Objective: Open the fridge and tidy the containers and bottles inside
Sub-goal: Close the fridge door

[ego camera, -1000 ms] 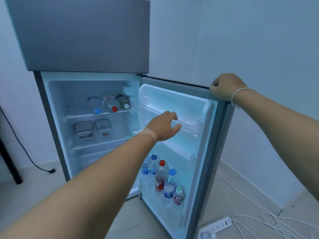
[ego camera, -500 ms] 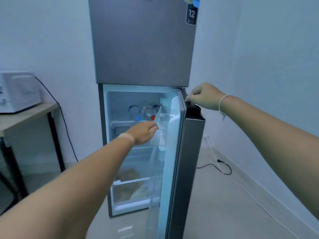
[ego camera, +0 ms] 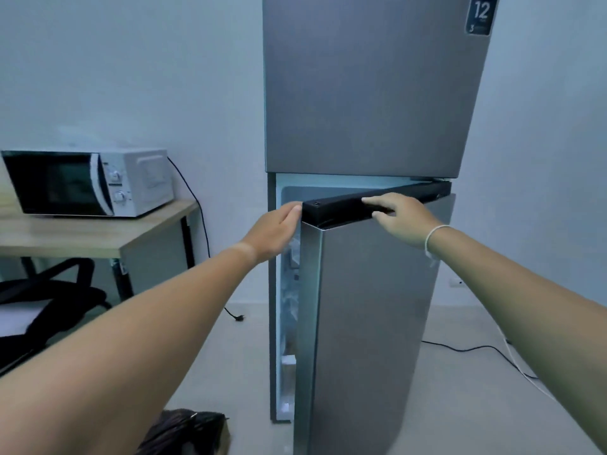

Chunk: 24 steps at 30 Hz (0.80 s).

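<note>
Fridge point(ego camera: 368, 93) stands at 12 o'clock against the wall, two doors counted: upper door shut, lower door point(ego camera: 371, 323) ajar, leaving a narrow lit gap along its left edge. Left hand point(ego camera: 277, 229) lies flat against the door's free top corner, fingers extended, grip wide and holding nothing; placement suggests it steadies or guides the edge. Right hand point(ego camera: 402, 221) rests palm-down on the black top trim point(ego camera: 348, 206) of the lower door, fingers laid along the trim and not curled around it, grip open and enclosing nothing; likely there because the trim gives a firm place to press. A white band circles the right wrist. Through the gap only pale shelf edges and clear plastic show; containers and bottles cannot be counted from here. Judgement: with the door this near the cabinet, the step in hand concerns the door itself, not the contents. At 9 o'clock, one worktop point(ego camera: 108, 234) carries one microwave point(ego camera: 85, 182), its cord trailing down to the floor. One black chair point(ego camera: 49, 297) sits partly under the worktop at 8 o'clock. One dark cable point(ego camera: 466, 349) crosses the floor at 4 o'clock.
</note>
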{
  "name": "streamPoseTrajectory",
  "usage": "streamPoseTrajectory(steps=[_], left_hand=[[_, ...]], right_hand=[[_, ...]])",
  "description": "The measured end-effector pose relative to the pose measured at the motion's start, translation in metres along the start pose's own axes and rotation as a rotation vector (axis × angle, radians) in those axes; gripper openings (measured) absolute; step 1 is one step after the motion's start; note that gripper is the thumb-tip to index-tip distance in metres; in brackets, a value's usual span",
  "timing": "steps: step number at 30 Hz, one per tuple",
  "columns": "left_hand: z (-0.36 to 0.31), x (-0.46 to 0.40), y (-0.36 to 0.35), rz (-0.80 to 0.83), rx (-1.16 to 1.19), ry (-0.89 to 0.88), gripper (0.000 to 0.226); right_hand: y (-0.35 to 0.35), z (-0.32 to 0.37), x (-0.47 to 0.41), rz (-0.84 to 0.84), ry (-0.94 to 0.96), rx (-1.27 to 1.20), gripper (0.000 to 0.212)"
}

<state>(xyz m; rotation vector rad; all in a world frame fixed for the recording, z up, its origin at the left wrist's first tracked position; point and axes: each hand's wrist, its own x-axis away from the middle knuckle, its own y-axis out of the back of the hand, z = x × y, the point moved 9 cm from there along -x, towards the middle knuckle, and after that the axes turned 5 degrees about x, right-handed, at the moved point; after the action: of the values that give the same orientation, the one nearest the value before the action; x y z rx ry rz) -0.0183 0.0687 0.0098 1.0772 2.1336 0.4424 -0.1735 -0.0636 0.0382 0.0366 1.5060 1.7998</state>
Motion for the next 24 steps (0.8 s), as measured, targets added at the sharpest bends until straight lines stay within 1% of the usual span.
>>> streamPoseTrajectory(steps=[1, 3, 7, 9, 11, 14, 16, 20, 24], left_hand=[[0.007, -0.006, 0.007, -0.044, 0.012, 0.002, 0.042], [0.019, -0.018, 0.02, -0.155, 0.024, 0.003, 0.044], [0.028, -0.031, 0.031, -0.337, -0.053, -0.1, 0.048], [0.029, -0.037, 0.033, -0.391, -0.141, -0.164, 0.051], [0.032, -0.044, 0.029, -0.368, -0.31, -0.194, 0.058], [0.041, -0.054, 0.014, -0.263, -0.691, -0.211, 0.072], [0.053, -0.063, 0.008, -0.199, -0.853, -0.18, 0.073], [0.07, -0.082, 0.006, -0.173, -0.992, -0.134, 0.071], [0.078, -0.096, 0.005, -0.173, -1.016, -0.104, 0.071]], right_hand=[[-0.008, -0.011, -0.008, 0.011, -0.024, 0.013, 0.04], [-0.024, -0.021, -0.024, 0.029, -0.007, 0.066, 0.039], [-0.043, -0.021, -0.054, 0.011, 0.055, 0.136, 0.04], [-0.053, -0.02, -0.068, 0.007, 0.068, 0.193, 0.043], [-0.061, -0.017, -0.081, -0.025, 0.064, 0.249, 0.044], [-0.067, -0.009, -0.1, -0.067, 0.049, 0.335, 0.041], [-0.071, -0.007, -0.111, -0.079, 0.049, 0.352, 0.04], [-0.08, -0.011, -0.122, -0.114, 0.052, 0.318, 0.041], [-0.087, -0.013, -0.132, -0.132, 0.05, 0.28, 0.04]])
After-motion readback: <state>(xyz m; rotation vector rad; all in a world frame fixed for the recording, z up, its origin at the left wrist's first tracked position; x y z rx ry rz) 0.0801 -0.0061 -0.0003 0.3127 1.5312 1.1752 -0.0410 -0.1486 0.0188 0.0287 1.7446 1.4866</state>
